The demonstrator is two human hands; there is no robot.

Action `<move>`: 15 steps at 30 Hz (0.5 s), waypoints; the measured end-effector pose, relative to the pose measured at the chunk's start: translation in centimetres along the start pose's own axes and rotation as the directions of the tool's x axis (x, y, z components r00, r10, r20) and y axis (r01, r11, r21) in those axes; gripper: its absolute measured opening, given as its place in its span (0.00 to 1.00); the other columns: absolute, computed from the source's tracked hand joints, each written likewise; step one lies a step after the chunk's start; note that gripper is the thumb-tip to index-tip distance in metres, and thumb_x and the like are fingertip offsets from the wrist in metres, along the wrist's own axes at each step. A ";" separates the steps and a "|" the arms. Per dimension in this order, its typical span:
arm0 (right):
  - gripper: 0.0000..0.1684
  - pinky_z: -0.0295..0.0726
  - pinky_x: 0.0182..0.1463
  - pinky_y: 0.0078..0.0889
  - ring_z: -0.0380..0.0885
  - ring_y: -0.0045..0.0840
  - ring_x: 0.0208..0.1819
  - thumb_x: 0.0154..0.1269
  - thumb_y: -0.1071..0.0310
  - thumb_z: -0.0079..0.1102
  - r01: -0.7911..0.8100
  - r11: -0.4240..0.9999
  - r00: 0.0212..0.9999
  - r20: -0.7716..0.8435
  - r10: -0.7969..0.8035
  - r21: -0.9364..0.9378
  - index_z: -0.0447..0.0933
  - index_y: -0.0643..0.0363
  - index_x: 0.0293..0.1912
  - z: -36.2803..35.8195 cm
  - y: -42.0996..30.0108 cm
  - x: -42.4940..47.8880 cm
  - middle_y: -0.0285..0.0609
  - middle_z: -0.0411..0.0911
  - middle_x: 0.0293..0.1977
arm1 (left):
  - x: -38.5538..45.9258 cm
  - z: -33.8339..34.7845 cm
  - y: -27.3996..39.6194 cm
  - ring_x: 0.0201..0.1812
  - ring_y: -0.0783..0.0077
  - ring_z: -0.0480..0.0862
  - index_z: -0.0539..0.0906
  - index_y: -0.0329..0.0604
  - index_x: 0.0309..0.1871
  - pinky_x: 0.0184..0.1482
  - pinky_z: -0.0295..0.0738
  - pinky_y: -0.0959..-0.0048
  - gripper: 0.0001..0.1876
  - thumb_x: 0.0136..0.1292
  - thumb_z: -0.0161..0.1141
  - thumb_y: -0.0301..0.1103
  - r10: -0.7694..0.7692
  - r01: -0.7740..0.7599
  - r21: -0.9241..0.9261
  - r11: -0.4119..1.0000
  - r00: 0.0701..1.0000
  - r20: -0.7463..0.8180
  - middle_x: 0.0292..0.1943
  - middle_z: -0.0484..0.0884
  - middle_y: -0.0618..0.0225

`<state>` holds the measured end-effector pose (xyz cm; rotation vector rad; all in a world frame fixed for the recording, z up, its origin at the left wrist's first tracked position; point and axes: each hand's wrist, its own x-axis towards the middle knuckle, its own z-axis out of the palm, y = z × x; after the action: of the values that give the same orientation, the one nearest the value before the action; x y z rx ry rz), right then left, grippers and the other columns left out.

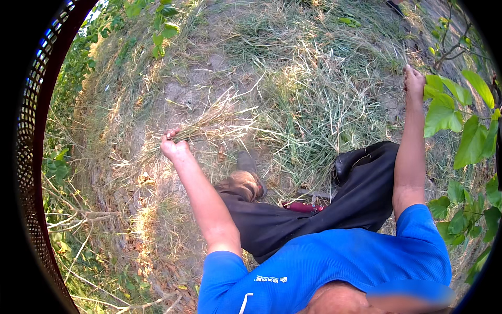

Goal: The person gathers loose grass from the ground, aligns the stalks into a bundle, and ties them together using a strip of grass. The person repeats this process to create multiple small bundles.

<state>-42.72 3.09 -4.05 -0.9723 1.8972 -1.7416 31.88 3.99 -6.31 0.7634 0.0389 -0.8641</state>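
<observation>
Out to the left, my left hand (174, 146) grips a bundle of dry, straw-coloured grass (213, 119), its loose stalks fanning rightward above the ground. My right arm reaches far forward at the upper right. The fingers of my right hand (413, 82) are closed around something thin and pale, too small to identify. Beneath and between both hands lies a thick spread of cut grass (313, 106), part green and part dried. I am low to the ground with my legs bent, one dark shoe (247, 163) near the bundle and the other (343, 167) beside the cut grass.
Leafy branches (445, 114) hang close to my right arm. Bare twigs (86, 219) stick out at the lower left. A red patterned cloth item (304, 207) shows between my legs. A dark shoe (394, 8) appears at the top right. A woven hat brim (37, 78) borders the left.
</observation>
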 end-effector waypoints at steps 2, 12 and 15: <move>0.12 0.64 0.23 0.18 0.65 0.11 0.20 0.71 0.63 0.60 -0.167 0.945 0.984 -0.014 0.179 0.282 0.82 0.63 0.42 0.1 -0.3 -0.2 0.27 0.73 0.22 | -0.3 -0.2 0.0 0.21 0.72 0.68 0.68 0.44 0.29 0.33 0.75 0.66 0.11 0.72 0.44 0.27 -0.004 0.004 0.000 1.000 0.999 0.049 0.19 0.67 0.71; 0.13 0.79 0.32 0.20 0.81 0.16 0.31 0.76 0.61 0.54 -0.079 0.975 0.741 0.666 -0.082 0.207 0.81 0.59 0.42 11.2 -11.7 -15.2 0.36 0.83 0.32 | -11.7 5.5 -9.2 0.25 0.73 0.69 0.72 0.42 0.39 0.37 0.73 0.65 0.13 0.79 0.42 0.37 -0.467 0.444 0.147 0.884 0.817 0.338 0.23 0.67 0.71; 0.13 0.80 0.38 0.21 0.81 0.16 0.36 0.75 0.60 0.56 0.068 0.968 0.495 0.835 -0.242 0.241 0.82 0.59 0.46 14.0 -10.9 -19.4 0.38 0.84 0.35 | -14.8 6.6 -10.9 0.29 0.71 0.70 0.73 0.41 0.39 0.37 0.72 0.66 0.11 0.78 0.45 0.36 -0.552 0.540 0.151 0.828 0.737 0.390 0.25 0.69 0.69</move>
<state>-17.27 7.09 1.11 -1.5864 0.9781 -1.0749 12.68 5.45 -3.08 0.5769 -0.1403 -1.5920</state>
